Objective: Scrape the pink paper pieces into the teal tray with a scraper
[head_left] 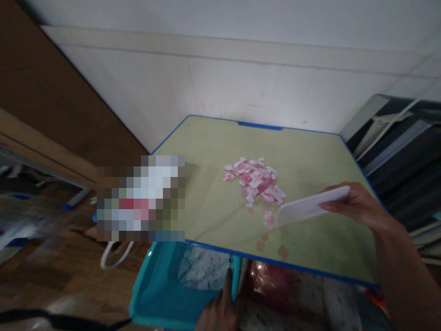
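My right hand (pixel 360 209) is closed around one end of a flat white rectangular card (pixel 312 205), tilted on its edge above the table. The card's far end is beside a small pink-and-white paper piece (pixel 268 217). Just beyond lies a loose heap of small pink and white paper pieces (pixel 255 179). Below the table's front edge, my left hand (pixel 220 312) grips the right side of a teal plastic tray (pixel 148 294), index finger stretched along it, thumb mostly hidden. White paper bits (pixel 203 269) lie inside the tray.
The pale green folding table (pixel 213 138) has a blue edge and stands against a white wall (pixel 227 87). A blurred-out object covers its left corner. A few flat brownish pieces (pixel 283 251) lie near the front edge. Dark folded items (pixel 409 142) stand at right; a red shiny bag (pixel 268 282) sits below.
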`<state>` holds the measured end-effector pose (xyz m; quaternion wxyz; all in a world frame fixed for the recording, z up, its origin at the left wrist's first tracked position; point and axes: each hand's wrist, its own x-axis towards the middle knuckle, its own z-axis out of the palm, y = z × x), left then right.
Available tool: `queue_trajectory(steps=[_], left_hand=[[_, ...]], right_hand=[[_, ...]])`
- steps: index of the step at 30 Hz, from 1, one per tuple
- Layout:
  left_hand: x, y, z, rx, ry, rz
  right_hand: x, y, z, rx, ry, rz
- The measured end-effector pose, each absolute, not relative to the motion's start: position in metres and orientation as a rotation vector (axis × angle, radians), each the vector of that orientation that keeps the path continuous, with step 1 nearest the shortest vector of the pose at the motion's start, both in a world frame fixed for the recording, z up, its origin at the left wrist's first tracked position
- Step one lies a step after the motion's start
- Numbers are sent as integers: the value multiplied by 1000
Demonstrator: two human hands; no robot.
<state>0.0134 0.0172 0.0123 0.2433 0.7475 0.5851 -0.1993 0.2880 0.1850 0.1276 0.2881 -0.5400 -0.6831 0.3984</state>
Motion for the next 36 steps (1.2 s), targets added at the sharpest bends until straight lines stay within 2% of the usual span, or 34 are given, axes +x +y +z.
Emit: queue_trajectory(steps=[15,20,25,36], left_hand=[[14,17,14,2008,1627,-547],[14,17,12,2011,1616,-573],[13,18,12,1985,1585,-589],[15,18,16,1992,1628,-569]], right_hand=[[289,192,126,-1392,-1615,1205],[287,193,124,-1387,-1697,1306],[282,193,122,-1381,-1669,1208],[283,192,125,-1363,-1695,1309]])
